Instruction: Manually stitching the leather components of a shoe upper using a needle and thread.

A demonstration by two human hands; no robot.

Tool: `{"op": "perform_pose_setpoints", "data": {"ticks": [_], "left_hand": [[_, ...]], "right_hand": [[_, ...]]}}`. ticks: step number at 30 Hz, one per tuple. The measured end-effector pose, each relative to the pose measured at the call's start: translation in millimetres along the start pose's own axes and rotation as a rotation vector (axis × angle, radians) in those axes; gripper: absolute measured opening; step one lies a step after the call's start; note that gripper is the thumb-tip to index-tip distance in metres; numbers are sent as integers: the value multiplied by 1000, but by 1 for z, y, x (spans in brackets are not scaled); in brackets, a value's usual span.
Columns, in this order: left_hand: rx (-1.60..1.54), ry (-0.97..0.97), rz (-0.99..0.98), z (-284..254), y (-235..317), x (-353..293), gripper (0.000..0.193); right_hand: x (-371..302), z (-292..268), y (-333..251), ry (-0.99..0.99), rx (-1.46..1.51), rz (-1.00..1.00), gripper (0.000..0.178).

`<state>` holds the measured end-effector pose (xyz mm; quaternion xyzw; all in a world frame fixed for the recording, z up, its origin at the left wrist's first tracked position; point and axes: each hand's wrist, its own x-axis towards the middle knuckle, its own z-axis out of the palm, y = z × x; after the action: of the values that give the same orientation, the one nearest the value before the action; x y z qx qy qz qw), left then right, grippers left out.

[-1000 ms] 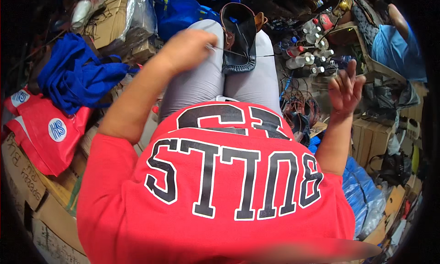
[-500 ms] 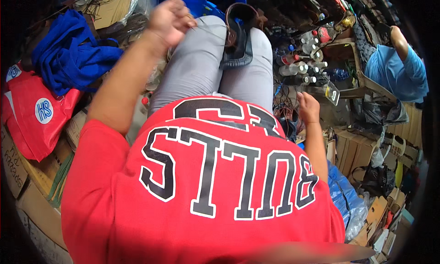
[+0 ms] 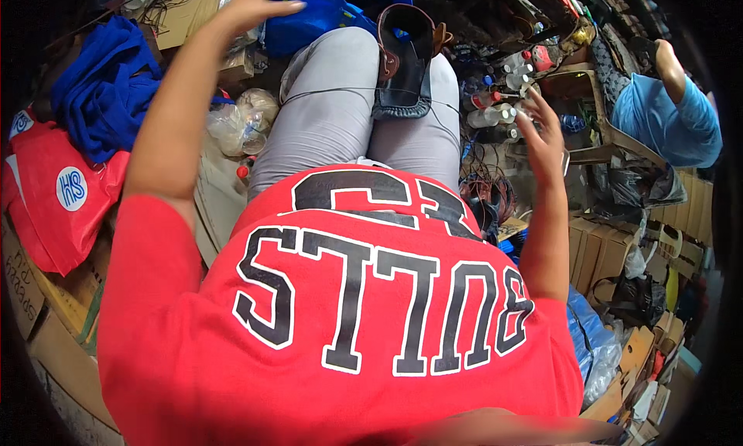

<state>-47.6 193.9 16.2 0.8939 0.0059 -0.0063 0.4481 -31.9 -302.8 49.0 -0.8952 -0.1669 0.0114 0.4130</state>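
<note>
Clamped between my knees is a brown and black leather shoe (image 3: 402, 96), its ribbed end toward me. A thin dark thread (image 3: 333, 89) runs across both thighs, crossing at the shoe. My left hand (image 3: 261, 3) is raised beyond my left knee, fingers stretched out, near a blue plastic basin (image 3: 317, 17). On the other side, my right hand (image 3: 545, 136) is lifted off my right thigh with its fingers spread, in front of several plastic bottles (image 3: 487, 117). Nothing shows in either hand, and neither touches the shoe.
At left lie a blue cloth (image 3: 108, 90) and a red bag (image 3: 66, 202) over cardboard (image 3: 39, 291). A person in a light blue shirt (image 3: 665, 117) is at the far right. Stacked cardboard (image 3: 596, 252) and blue plastic sheeting (image 3: 588, 334) sit at lower right.
My left hand has moved farther away and left, opening from a closed grip. My right hand has risen and spread its fingers. The thread now lies across my thighs.
</note>
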Motion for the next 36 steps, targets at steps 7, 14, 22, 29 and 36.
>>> {"op": "perform_pose_setpoints", "data": {"ticks": [7,14,22,29,36], "left_hand": [[595,-155,-59,119,54,79,65],[542,-173,-276,129,56,75,35],[426,71,162,145,84,50,29],[-9,-260,569,155,97,24,34],[62,-433,445,164,98,38,35]], "right_hand": [[65,93,-92,-491,-797,-215,54],[40,102,-84,-387,-534,-19,36],[20,112,-80,52,-628,-285,32],[12,92,-77,-350,-211,39,32],[4,84,-63,-528,-225,-94,27]]}}
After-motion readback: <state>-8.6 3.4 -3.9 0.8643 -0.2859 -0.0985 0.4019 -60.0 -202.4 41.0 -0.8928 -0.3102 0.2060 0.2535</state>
